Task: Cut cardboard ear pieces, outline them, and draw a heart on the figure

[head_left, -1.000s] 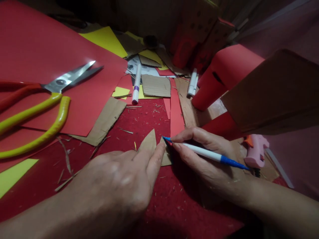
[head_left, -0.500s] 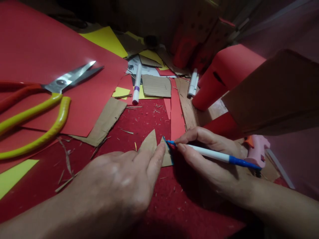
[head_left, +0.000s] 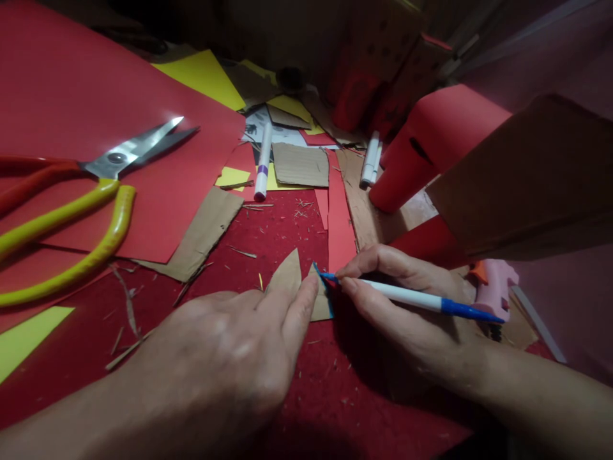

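Note:
My right hand (head_left: 397,300) is closed around a felt-tip pen (head_left: 407,295) with a white barrel and blue ends. The pen's tip meets the right edge of a small cut piece of cardboard (head_left: 322,306), where a blue line shows. My left hand (head_left: 239,345) lies over the cardboard with its fingers stretched out, pressing it against the red surface; much of the piece is hidden beneath them. A pointed cardboard tip (head_left: 288,271) sticks out beyond the fingers. Whether both visible parts belong to one piece, I cannot tell.
Scissors (head_left: 117,158) with orange and yellow handles rest on red paper (head_left: 158,204) at left. A purple-banded marker (head_left: 263,160) and cardboard scraps (head_left: 301,167) lie farther back. At right are a red paper form (head_left: 421,147), a cardboard panel (head_left: 527,185) and a pink glue gun (head_left: 495,291).
The pen's rear end has tilted slightly downward in my right hand, its tip staying at the cardboard's edge. My left hand holds its place.

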Available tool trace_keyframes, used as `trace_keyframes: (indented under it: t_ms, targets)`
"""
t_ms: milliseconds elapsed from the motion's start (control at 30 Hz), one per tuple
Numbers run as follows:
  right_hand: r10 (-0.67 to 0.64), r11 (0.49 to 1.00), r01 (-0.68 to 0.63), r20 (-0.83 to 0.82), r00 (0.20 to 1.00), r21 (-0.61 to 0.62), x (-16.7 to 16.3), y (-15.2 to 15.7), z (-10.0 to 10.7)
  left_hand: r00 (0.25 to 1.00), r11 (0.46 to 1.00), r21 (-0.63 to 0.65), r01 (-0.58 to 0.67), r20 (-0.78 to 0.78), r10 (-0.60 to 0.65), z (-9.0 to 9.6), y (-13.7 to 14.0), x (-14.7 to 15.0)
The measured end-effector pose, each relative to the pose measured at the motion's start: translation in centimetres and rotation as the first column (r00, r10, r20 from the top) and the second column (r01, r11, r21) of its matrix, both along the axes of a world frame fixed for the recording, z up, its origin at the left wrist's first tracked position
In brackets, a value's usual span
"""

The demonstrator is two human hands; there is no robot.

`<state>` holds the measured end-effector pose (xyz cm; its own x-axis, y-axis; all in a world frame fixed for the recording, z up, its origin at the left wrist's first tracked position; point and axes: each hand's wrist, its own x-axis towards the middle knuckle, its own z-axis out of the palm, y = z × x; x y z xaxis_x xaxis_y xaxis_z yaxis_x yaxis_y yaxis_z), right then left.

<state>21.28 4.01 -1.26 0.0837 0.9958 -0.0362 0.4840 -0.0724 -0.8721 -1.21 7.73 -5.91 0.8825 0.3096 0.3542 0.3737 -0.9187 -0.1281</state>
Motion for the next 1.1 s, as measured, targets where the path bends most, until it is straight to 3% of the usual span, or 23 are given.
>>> trace_keyframes:
  t_ms: [433, 767, 1000, 1100]
  targets:
    - [-0.032, 0.997, 0.028, -0.052, 0.998, -0.076, 0.1, -0.2, -0.1, 0.999, 0.999, 0.020, -0.027, -0.017, 0.027, 0.2, -0.1, 0.2]
    - [-0.021, 1.000, 0.021, 0.002, 1.000, 0.001, 0.5, -0.3, -0.2, 1.000, 1.000, -0.025, -0.011, 0.012, 0.011, -0.2, -0.1, 0.1]
    - [0.051, 0.991, -0.056, 0.044, 0.998, 0.123, 0.7, -0.4, -1.0, 1.000, 1.000, -0.011, -0.002, 0.017, 0.002, -0.4, 0.0, 0.0]
    - [0.085, 0.990, -0.087, 0.028, 0.996, 0.112, 1.1, -0.5, -1.2, 0.999, 1.000, -0.003, -0.011, 0.051, 0.011, -0.8, -0.1, 0.1]
